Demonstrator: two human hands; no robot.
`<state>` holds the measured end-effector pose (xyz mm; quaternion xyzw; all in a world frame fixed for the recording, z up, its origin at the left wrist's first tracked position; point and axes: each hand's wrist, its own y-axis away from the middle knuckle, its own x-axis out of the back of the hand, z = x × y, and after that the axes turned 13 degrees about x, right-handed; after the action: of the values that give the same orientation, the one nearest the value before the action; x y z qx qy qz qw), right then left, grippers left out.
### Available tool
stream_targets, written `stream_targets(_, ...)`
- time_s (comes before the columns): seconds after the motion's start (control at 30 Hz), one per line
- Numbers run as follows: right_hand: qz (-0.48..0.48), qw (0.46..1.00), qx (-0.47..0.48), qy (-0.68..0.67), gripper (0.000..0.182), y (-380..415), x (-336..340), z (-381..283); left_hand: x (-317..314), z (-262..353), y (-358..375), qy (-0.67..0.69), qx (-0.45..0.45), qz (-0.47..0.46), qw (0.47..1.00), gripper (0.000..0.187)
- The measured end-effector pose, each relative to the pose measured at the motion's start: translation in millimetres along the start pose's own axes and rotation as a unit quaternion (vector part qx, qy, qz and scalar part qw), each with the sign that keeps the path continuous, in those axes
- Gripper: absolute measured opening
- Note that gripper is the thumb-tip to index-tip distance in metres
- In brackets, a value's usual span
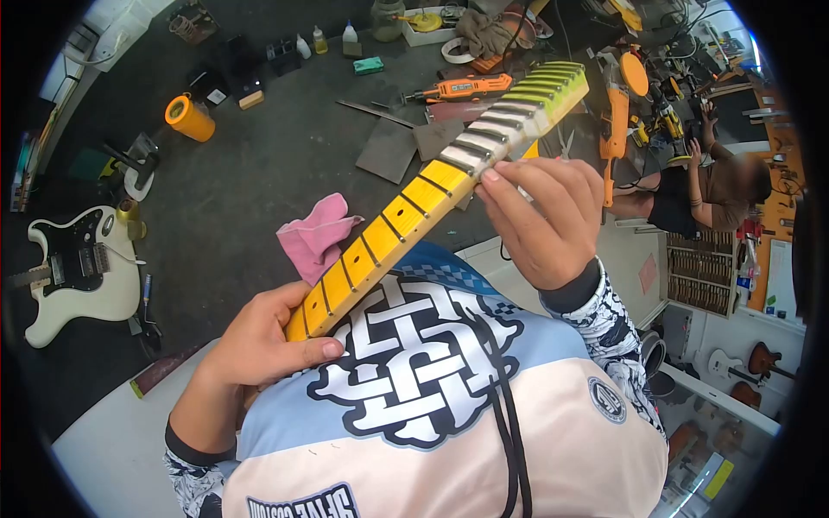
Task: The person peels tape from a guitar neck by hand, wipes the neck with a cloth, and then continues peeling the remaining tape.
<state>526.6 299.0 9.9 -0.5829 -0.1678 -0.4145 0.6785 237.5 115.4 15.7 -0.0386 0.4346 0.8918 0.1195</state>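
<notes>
A guitar neck (380, 237) slants across my front, its yellow fretboard facing up with dark frets and dot inlays. White masking tape (494, 128) covers the spaces between several frets toward the far end, and green tape (557, 82) covers the last ones. My left hand (263, 337) is wrapped around the lower end of the neck, thumb along its near edge. The fingers of my right hand (548, 211) are bent and pinched at the neck's near edge, where the white tape meets bare wood. Whatever lies between those fingertips is mostly hidden.
On the dark bench (259, 173) lie a pink cloth (315, 237), an orange rotary tool (466, 88), grey flat sheets (387, 151) and an orange cup (190, 118). A white guitar body (86, 281) rests at left. Another person (717, 190) is at the right.
</notes>
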Motion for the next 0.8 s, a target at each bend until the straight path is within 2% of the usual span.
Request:
stream_targets(0.13, -0.029, 0.999, 0.022, 0.012, 0.032, -2, 6, -2, 0, 0, 1, -0.010, 0.001, 0.002, 1.000, 0.055)
stream_targets(0.3, -0.028, 0.999, 0.010, 0.033, 0.022, -7, -1, -4, -2, -2, 1, -0.010, -0.019, 0.005, 1.000, 0.054)
stream_targets(0.4, -0.038, 0.999, 0.002, 0.033, 0.019, -11, -2, -6, -3, 0, 3, -0.009, -0.003, 0.010, 1.000, 0.051)
stream_targets(0.7, -0.094, 0.993, 0.019, 0.066, 0.022, -19, 9, -5, 3, -9, 6, -0.145, -0.004, 0.084, 0.986, 0.050)
stream_targets(0.8, -0.096, 0.994, 0.021, 0.045, 0.023, -16, 13, -3, -3, -3, 8, -0.080, -0.026, 0.080, 0.993, 0.054)
